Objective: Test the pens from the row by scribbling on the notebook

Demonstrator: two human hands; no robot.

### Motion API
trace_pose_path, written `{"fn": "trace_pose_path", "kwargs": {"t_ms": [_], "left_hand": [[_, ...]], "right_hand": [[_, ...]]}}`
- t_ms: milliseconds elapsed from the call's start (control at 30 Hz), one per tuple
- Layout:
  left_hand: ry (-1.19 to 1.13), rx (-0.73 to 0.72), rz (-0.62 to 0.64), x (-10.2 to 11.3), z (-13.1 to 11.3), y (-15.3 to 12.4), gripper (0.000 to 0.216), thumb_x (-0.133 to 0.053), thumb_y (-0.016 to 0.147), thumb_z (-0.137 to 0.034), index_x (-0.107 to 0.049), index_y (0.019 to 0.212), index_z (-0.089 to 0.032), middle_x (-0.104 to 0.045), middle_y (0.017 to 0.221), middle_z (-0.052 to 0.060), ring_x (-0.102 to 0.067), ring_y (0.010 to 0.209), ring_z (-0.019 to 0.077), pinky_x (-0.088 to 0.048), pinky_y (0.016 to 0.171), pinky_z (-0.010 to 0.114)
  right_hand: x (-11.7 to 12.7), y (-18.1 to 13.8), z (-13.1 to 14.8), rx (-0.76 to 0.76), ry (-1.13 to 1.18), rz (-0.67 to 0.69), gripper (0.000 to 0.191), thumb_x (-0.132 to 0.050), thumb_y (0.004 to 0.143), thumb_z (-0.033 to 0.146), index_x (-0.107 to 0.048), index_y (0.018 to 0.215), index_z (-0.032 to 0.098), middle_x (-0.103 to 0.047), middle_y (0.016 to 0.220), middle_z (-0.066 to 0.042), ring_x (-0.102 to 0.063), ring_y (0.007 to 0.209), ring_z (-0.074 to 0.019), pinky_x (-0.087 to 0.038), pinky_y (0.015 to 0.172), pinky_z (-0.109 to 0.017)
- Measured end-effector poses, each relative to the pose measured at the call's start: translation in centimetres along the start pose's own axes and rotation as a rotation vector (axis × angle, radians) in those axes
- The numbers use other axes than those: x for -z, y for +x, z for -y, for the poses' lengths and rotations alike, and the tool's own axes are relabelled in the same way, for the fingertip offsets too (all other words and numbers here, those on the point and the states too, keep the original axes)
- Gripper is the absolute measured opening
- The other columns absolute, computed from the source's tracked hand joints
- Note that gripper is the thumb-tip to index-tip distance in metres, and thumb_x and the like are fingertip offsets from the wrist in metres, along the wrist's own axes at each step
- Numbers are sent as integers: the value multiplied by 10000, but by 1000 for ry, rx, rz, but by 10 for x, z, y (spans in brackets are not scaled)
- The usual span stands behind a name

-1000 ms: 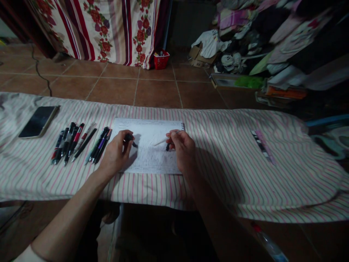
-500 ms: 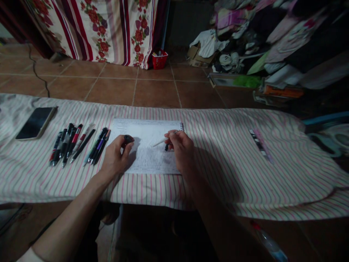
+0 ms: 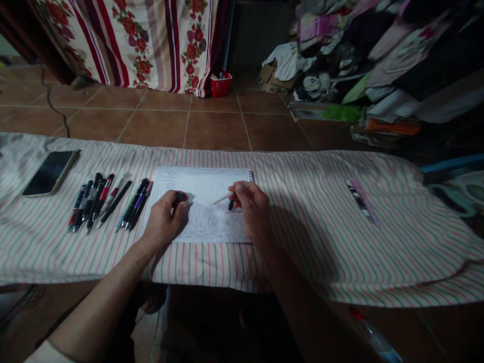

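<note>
A spiral notepad [image 3: 206, 194] covered in scribbles lies on a pink-striped cloth [image 3: 302, 227]. Over the pad's left part, my left hand [image 3: 164, 222] is curled round a small dark pen piece [image 3: 179, 196]. My right hand [image 3: 254, 206] is closed over the pad's right side; it pinches a thin pale pen refill [image 3: 223, 197] pointing left, with a dark part [image 3: 230, 204] under the fingers. A row of several pens [image 3: 109, 200] lies just left of the pad.
A dark phone [image 3: 49, 172] lies at the far left of the cloth. Two striped pens [image 3: 361, 200] lie to the right. Beyond are the tiled floor [image 3: 212, 126], a small red basket [image 3: 221, 83], a flowered bedcover and a heap of clothes [image 3: 359, 55].
My left hand has turned slightly, so the dark piece in it now points up instead of to the right. My right hand has barely moved.
</note>
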State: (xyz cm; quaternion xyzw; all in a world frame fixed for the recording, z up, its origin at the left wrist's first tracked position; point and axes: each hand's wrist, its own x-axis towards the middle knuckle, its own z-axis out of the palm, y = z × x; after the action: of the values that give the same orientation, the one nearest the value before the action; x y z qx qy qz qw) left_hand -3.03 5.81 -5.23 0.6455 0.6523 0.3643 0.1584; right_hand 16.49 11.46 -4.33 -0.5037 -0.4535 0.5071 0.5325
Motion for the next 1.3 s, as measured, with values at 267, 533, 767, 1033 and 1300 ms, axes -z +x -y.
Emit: {"fn": "trace_pose_path", "kwargs": {"t_ms": [267,533,767,1033,1300], "left_hand": [[-30,25,-46,0,-2,-2,213,-491,845,-335,-591,897,-154,-673,874,79,-634,767,191,-503,732,340],[-15,56,-59,3,0,-3,217,-481,841,-336,-602,851,-156,-668,825,68,-623,710,182,-490,678,316],[7,59,-41,1,-1,-6,239,-490,833,-352,-608,858,-146,-659,788,68,-628,719,200,-487,677,320],[45,50,-46,2,4,-6,234,-484,837,-355,-602,868,-155,-658,805,70,-615,707,193,-477,669,320],[63,78,0,5,0,-7,228,-475,838,-344,-599,862,-155,-655,798,70,-618,707,196,-482,675,330]], "right_hand": [[0,0,0,11,-5,1,222,-591,762,393,-593,725,174,-676,783,-20,-581,583,-88,-413,478,-189],[-1,1,-4,8,20,12,200,-598,754,378,-593,742,178,-681,766,-17,-586,576,-93,-408,470,-195],[-3,0,-4,3,18,17,206,-599,760,381,-595,733,177,-682,768,-15,-587,577,-96,-408,483,-210],[-2,-1,-2,0,13,22,181,-585,772,355,-597,748,176,-676,762,-12,-583,575,-88,-413,479,-196],[-3,-1,-1,10,7,24,178,-585,776,350,-592,740,176,-676,765,-16,-581,578,-87,-414,470,-188]]}}
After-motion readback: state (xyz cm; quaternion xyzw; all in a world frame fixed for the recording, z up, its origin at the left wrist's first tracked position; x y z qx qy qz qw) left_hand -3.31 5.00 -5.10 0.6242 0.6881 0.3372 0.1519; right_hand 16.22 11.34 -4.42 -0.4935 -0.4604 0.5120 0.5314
